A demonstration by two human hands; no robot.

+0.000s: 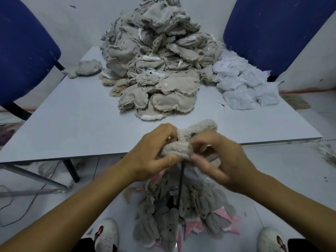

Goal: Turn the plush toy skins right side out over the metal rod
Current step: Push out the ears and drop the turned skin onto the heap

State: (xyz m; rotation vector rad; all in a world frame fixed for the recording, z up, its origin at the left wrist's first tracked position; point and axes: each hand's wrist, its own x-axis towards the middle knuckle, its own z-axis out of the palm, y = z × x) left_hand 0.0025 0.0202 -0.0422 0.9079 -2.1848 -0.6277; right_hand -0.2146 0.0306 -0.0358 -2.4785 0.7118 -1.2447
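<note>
Hands, left grip and right grip, both clench a fluffy beige plush skin atop the dark metal rod, near the desk edge.

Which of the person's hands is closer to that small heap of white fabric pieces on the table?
Right. The right hand grips the plush skin on the side below the white fabric heap; the left hand holds the skin farther over, away from the heap.
</note>
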